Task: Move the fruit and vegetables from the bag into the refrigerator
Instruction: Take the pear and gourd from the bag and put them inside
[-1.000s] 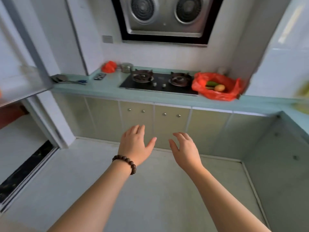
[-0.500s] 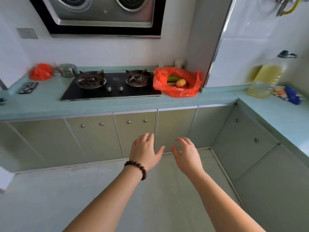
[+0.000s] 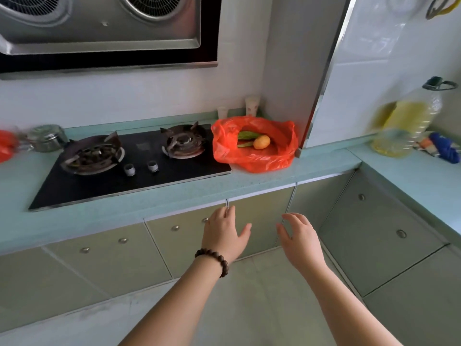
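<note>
A red plastic bag [image 3: 264,158] lies open on the teal countertop [image 3: 174,196], right of the gas stove. Inside it I see a yellow-orange round fruit [image 3: 262,142] and a green vegetable [image 3: 245,135] behind it. My left hand [image 3: 223,233], with a bead bracelet on the wrist, and my right hand [image 3: 300,238] are stretched forward below the counter edge, in front of the cabinet doors. Both hands have relaxed, spread fingers and hold nothing. The refrigerator is out of view.
A black two-burner gas stove [image 3: 129,166] fills the counter's middle, with a range hood [image 3: 99,26] above. A metal pot [image 3: 47,137] and another red bag [image 3: 6,148] sit at the left. A large oil bottle [image 3: 409,121] and a blue cloth [image 3: 446,148] stand on the right counter.
The view swung right and came closer to the counter. The red bag now sits nearer and more central. Both hands stayed open and empty in front of me.
</note>
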`<state>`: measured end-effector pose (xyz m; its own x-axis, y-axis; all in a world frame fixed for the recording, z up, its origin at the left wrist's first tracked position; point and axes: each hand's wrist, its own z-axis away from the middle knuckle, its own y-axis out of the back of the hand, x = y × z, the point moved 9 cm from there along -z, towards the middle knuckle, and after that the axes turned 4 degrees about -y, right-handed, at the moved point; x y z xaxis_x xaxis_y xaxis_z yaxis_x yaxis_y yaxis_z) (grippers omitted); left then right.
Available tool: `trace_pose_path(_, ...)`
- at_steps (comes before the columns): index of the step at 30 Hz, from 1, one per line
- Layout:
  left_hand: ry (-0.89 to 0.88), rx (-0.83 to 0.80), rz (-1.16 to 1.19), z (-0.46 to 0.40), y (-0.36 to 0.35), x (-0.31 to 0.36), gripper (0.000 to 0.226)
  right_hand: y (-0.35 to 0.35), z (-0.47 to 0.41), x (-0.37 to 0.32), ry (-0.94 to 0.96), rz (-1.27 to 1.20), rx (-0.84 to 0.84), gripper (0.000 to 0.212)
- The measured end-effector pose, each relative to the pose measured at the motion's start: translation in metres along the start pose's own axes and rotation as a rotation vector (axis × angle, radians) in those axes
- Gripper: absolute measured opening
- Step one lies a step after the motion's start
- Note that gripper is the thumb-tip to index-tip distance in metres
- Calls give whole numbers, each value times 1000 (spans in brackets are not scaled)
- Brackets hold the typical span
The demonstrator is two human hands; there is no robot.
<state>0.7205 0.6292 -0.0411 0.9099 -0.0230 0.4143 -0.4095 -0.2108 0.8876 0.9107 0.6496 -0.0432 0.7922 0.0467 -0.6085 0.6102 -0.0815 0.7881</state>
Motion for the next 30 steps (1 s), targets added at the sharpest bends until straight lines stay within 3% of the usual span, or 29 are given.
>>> trace_pose_path(15,52,-21,-17,-275,-79,-3,59,-28,-308,35,79,-25,-106,37)
trace_pose_path(27,60,-100,-20,-411,-138,-48,50,-115,-439,43,37,58,-263,39)
trace_pose_path(30,37,-120,-17,-452,-157,-67,48,-137,-477,37,64,114,-276,49)
